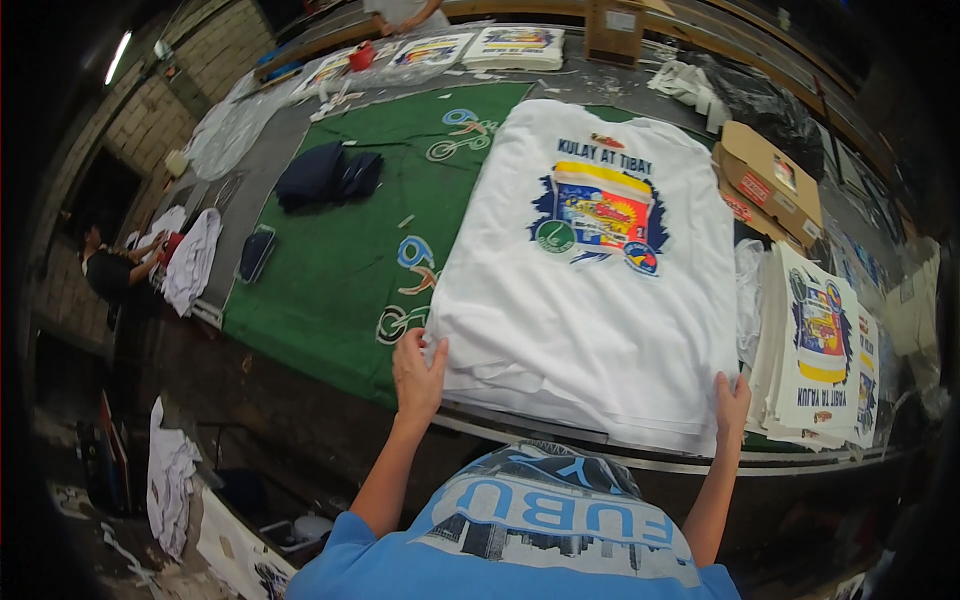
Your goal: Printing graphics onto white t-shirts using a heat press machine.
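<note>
A white T-shirt (600, 320) with a colourful printed picture of a bucket lies spread on top of a pile of white shirts in front of me. My left hand (418, 378) pinches its lower left edge between thumb and fingers. At the lower right edge, my right hand (732, 402) has its fingers closed on the cloth, partly hidden by the fold. The neck of the shirt points away from me. Underneath the pile is a green cloth (330, 270) with drawn motorbike figures.
Folded dark blue garments (328, 176) and a small dark pouch-like item (257, 252) lie on the left. Printed sheets (815, 350) are stacked at right, beside cardboard boxes (770, 185). Another person (112, 262) handles white cloth at far left; someone else stands across the table.
</note>
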Available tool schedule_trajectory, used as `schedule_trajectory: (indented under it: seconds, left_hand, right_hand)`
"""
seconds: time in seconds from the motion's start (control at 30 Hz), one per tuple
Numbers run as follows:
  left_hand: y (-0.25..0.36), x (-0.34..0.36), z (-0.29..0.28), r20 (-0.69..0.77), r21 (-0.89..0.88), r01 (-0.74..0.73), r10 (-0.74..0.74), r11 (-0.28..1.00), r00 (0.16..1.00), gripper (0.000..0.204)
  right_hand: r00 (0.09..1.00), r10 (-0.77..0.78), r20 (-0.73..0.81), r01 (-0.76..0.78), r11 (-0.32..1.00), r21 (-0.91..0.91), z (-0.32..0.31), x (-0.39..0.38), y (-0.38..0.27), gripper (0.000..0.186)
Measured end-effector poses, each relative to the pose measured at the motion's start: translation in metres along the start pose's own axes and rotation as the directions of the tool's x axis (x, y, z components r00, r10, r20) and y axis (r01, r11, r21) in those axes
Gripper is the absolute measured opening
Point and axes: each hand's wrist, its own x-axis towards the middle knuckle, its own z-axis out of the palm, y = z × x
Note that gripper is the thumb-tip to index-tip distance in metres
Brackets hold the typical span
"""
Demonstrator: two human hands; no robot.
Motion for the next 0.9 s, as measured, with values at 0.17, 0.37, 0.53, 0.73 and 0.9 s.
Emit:
schedule_trajectory:
  seconds: [0.17, 0.37, 0.53, 0.73, 0.9]
  left_hand:
    - [-0.010, -0.003, 0.035, 0.118, 0.074, 0.058, -0.067, 0.996, 0.991, 0.030]
    - [-0.004, 0.007, 0.015, 0.065, -0.391, 0.118, -0.100, 0.913, 0.993, 0.024]
    - [-0.010, 0.004, -0.009, 0.090, -0.302, 0.081, -0.056, 0.950, 0.994, 0.024]
    - [-0.040, 0.001, -0.007, 0.238, -0.158, 0.094, -0.054, 0.983, 0.970, 0.027]
    - [-0.066, 0.031, 0.000, 0.566, -0.296, 0.308, -0.093, 0.904, 0.819, 0.040]
  right_hand:
    - [0.987, -0.090, -0.133, 0.058, 0.972, -0.229, 0.017, -0.014, -0.025, 0.038]
    - [0.954, -0.199, -0.224, 0.143, 0.959, -0.245, -0.001, -0.014, -0.044, 0.031]
    - [0.958, -0.229, -0.170, 0.141, 0.898, -0.417, -0.005, -0.020, -0.039, 0.025]
    - [0.982, -0.154, -0.106, 0.058, 0.788, -0.613, 0.008, -0.027, -0.022, 0.019]
    - [0.996, -0.082, -0.023, 0.048, 0.771, -0.635, 0.002, -0.007, -0.032, 0.028]
